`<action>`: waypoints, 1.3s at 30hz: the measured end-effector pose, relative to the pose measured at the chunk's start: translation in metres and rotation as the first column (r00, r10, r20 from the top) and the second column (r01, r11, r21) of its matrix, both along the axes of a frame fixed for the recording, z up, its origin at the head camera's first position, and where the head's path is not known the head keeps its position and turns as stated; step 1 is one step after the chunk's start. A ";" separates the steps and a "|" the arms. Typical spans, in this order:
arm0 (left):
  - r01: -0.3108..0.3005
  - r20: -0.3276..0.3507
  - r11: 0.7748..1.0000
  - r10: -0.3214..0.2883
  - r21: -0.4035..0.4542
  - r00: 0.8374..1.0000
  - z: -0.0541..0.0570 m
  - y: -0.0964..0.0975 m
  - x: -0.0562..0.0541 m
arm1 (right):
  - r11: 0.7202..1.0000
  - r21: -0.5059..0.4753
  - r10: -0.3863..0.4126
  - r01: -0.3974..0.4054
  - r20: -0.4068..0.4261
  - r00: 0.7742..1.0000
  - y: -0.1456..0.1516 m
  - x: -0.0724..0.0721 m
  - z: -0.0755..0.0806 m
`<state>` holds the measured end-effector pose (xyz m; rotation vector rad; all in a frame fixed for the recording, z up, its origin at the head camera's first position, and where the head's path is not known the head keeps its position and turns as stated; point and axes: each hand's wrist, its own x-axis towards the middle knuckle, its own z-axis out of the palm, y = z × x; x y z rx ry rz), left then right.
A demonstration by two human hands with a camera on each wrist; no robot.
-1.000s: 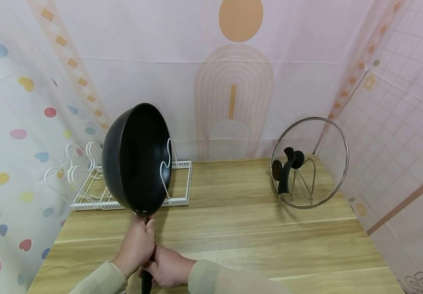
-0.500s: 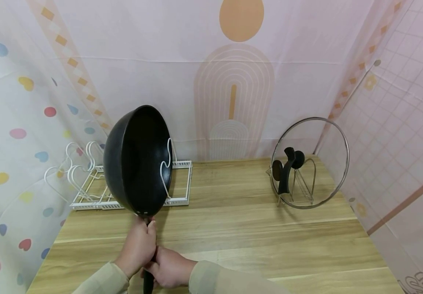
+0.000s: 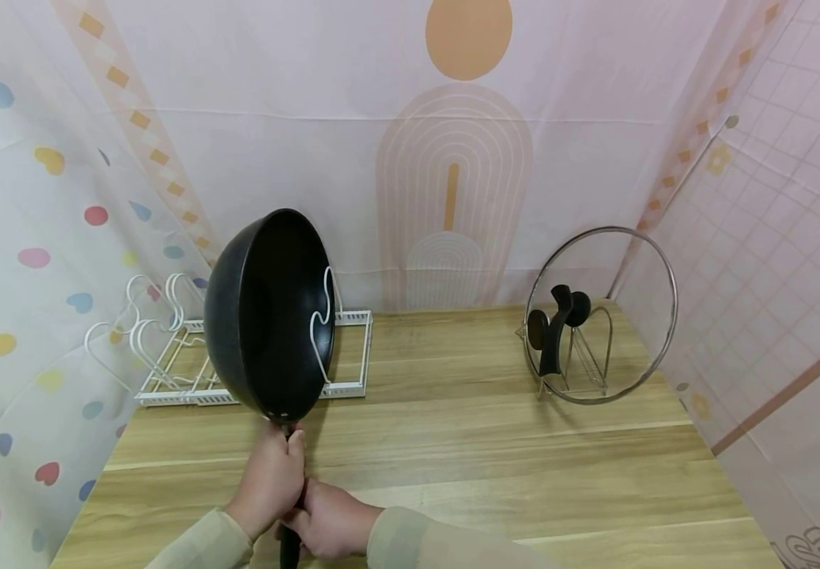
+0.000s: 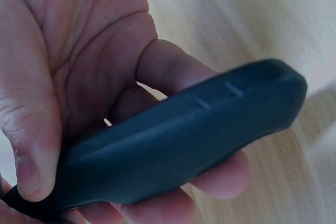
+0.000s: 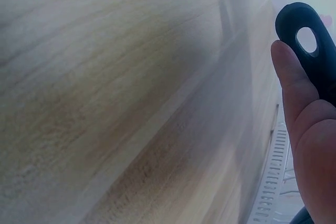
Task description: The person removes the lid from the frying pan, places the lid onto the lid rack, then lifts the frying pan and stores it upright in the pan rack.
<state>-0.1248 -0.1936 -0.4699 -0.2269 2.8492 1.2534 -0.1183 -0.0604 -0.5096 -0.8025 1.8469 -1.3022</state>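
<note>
A deep black wok [image 3: 277, 316] stands on its side in a white wire rack [image 3: 347, 390], its open face turned right and toward the camera. One white upright crosses in front of its right rim. My left hand [image 3: 267, 478] grips the black handle [image 3: 289, 549] close to the wok's body. Just below, my right hand [image 3: 334, 521] is wrapped round the same handle nearer its end. In the left wrist view, fingers and thumb curl about the dark handle [image 4: 178, 135]. The handle's end, with a hanging hole, shows beside fingers in the right wrist view.
Several curved white wire dividers [image 3: 149, 340] rise from the rack's left part. To the right, a glass lid [image 3: 671, 316] with a metal rim and black knob leans upright in a small wire stand [image 3: 605, 371]. Patterned curtains border the wooden tabletop [image 3: 466, 442].
The wok has shifted slightly right and down within the rack. Both hands have moved a little the same way, keeping their grip on the handle. The lid stays where it was.
</note>
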 end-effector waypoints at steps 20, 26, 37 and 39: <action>-0.004 0.007 1.000 0.004 -0.007 1.000 -0.007 0.000 0.001 | 0.999 0.027 -0.038 0.039 -0.031 0.999 0.001 0.003 -0.006; 0.000 0.019 1.000 0.000 0.007 1.000 -0.009 0.001 0.000 | 0.999 0.034 -0.027 0.028 -0.043 0.999 0.002 0.002 -0.006; 0.001 0.027 1.000 -0.001 -0.002 1.000 -0.011 0.001 0.000 | 0.997 0.044 -0.055 0.055 -0.015 0.998 0.001 0.003 -0.008; 0.004 0.030 1.000 -0.004 0.001 1.000 -0.011 0.001 0.000 | 0.997 0.043 -0.060 0.060 -0.016 0.998 0.001 0.003 -0.008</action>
